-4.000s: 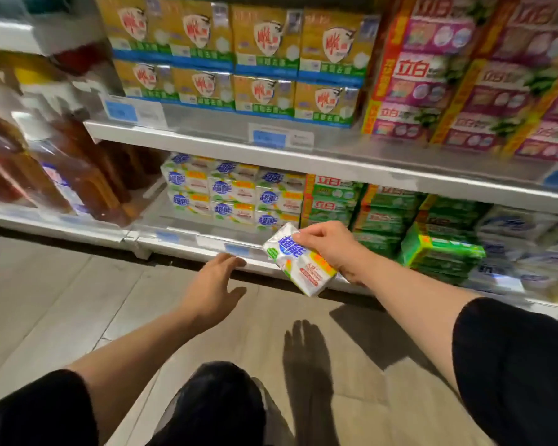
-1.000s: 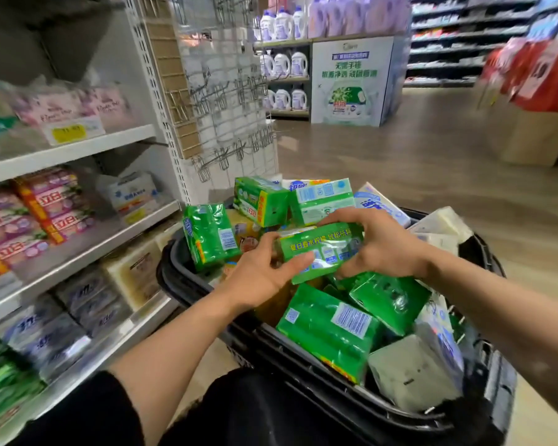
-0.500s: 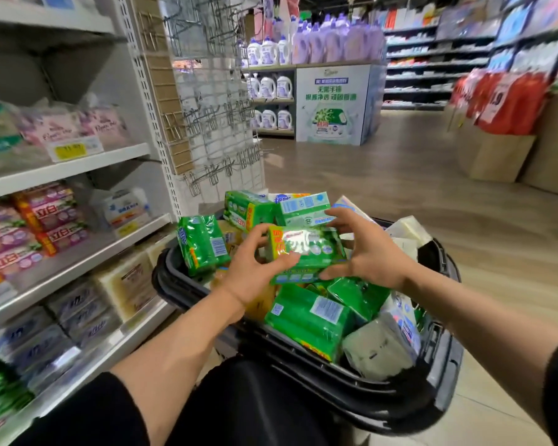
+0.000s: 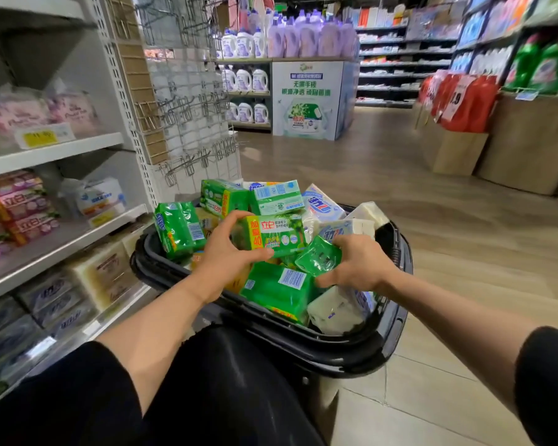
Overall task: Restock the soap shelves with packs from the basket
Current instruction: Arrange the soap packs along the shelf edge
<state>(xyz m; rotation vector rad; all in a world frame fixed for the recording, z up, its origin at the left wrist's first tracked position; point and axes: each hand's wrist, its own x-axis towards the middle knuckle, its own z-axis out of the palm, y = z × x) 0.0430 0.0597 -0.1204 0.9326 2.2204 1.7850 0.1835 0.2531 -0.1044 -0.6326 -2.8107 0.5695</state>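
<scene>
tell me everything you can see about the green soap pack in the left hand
The green soap pack is a rectangular block in glossy printed wrap, green with a yellow-orange panel at its left end and red characters across the top. It is held roughly level, long side across the view, printed face toward the camera, just above the other packs in the black basket. The left hand grips its left end, thumb under the lower edge. A smaller green pack in the right hand overlaps its lower right corner.

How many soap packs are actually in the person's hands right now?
2. The left hand grips a green-and-yellow pack above the basket; the right hand pinches a smaller green pack beside it. No further pack shows in either hand.
</scene>
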